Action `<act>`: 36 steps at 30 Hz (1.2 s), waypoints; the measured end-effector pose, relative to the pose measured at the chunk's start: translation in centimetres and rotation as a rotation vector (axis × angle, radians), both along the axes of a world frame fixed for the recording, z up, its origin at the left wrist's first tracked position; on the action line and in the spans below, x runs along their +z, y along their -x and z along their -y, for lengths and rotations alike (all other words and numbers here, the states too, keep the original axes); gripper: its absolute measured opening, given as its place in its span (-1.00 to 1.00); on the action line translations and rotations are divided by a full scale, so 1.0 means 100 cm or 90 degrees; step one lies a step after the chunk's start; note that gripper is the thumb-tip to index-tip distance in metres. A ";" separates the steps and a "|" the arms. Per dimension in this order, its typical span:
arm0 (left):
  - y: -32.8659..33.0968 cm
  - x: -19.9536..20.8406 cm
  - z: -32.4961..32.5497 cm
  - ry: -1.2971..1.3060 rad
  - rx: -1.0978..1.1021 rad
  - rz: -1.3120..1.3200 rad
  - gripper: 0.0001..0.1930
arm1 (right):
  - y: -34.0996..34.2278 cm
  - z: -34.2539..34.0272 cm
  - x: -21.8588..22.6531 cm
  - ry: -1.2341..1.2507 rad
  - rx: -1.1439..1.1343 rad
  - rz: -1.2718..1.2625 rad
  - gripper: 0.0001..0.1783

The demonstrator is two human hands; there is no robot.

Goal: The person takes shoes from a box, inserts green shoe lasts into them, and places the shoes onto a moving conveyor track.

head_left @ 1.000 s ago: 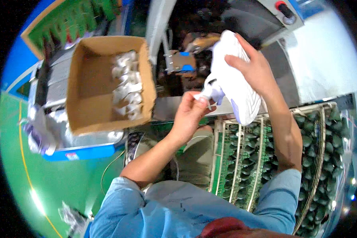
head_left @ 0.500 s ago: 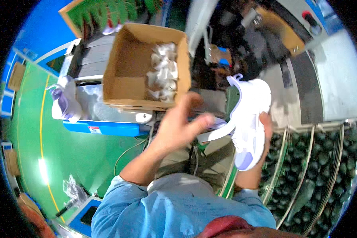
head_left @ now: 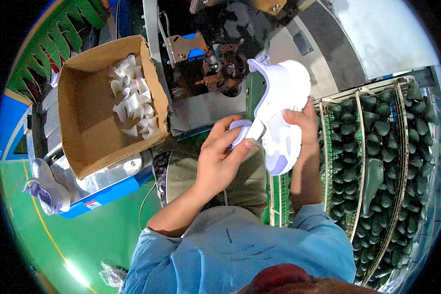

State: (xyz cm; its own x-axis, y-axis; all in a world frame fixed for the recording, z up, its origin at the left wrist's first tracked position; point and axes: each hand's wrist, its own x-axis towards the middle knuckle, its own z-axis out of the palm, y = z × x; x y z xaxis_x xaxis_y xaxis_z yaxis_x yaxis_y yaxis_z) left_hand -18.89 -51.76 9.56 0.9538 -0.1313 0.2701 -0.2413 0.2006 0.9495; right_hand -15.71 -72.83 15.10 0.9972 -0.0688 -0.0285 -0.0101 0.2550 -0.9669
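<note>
A white and lilac sneaker [head_left: 283, 93] is held tilted on its side in front of me, its heel away from me and its lilac toe toward me. A dark green shoe last [head_left: 256, 87] shows at the sneaker's opening. My right hand [head_left: 305, 128] grips the sneaker along its sole, thumb on the side. With thumb and fingers, my left hand [head_left: 221, 153] pinches the lilac-lined tongue [head_left: 240, 130], beside a white band on the upper; exactly which layers lie between the fingertips is hidden.
A cardboard box [head_left: 83, 112] holding curled white pieces [head_left: 134, 98] stands to the left. Beyond it, another white and lilac sneaker [head_left: 49, 186] sits on the blue-edged bench [head_left: 100, 197]. Machinery [head_left: 225, 73] is ahead. At right stands a rack [head_left: 359, 161] full of dark shoe lasts.
My left hand was apart from the sneaker with its fingers spread; now it pinches the tongue. The view has swung right, and my right hand still holds the sneaker.
</note>
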 end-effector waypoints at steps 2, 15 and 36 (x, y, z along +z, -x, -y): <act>-0.006 -0.003 0.010 0.004 -0.022 -0.081 -0.69 | -0.018 -0.003 0.031 0.081 0.031 0.059 -0.11; -0.095 0.007 0.078 0.491 -0.175 -0.443 -0.64 | -0.145 -0.052 0.126 0.903 0.114 0.078 -0.03; 0.005 -0.019 0.027 0.108 -0.216 -0.420 -0.67 | -0.123 -0.073 0.099 1.077 -0.175 0.250 -0.11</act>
State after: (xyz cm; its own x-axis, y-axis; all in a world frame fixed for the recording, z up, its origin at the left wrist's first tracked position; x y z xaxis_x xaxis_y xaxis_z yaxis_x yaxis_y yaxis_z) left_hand -19.39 -54.45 7.70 0.8395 -0.4536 -0.2990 0.4662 0.3187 0.8253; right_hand -3.38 -65.54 25.04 0.8821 0.0817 0.4639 0.1347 -0.9875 -0.0821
